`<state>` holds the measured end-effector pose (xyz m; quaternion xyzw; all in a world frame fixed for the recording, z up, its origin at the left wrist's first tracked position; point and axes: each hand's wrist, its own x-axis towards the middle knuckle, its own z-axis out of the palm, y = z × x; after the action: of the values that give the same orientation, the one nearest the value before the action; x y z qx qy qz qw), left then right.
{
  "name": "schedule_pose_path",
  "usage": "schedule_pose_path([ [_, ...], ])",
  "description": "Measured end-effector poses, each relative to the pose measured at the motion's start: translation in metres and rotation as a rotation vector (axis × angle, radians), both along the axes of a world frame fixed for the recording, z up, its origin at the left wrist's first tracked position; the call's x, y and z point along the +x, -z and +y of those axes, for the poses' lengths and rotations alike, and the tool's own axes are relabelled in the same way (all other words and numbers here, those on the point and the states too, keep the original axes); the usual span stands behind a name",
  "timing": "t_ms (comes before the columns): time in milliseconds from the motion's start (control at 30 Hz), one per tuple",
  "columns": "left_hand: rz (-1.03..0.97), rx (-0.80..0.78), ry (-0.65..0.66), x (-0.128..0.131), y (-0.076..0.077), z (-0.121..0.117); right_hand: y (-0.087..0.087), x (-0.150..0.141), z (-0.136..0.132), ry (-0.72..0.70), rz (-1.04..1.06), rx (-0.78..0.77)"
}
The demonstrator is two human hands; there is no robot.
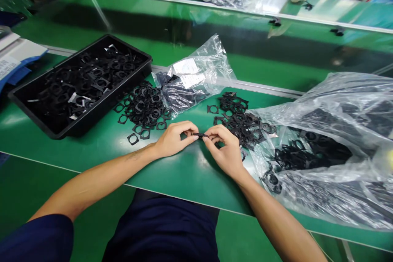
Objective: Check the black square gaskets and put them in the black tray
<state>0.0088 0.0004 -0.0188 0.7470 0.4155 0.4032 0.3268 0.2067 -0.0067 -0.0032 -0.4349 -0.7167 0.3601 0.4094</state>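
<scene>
The left hand [175, 139] and right hand [226, 149] pinch a black part [201, 135] between them, nearly closed, over the table [184, 178]; a loose hold could drop it toward the pile [245, 126] at three o'clock.

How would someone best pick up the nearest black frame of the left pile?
Likely by pinching two opposite outer edges of the black frame, the left hand coming from above on the near side. It appears to lie flat, with thin rims around a round hole, and the pile sits mostly behind it.
</scene>
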Motion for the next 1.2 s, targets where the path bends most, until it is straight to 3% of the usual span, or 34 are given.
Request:
schedule_pose_path([
  [1200, 0.038, -0.035, 0.000, -0.0002, 0.0003, 0.0007, -0.0018, -0.0004, 0.0008, -0.001, -0.018, -0.022],
])
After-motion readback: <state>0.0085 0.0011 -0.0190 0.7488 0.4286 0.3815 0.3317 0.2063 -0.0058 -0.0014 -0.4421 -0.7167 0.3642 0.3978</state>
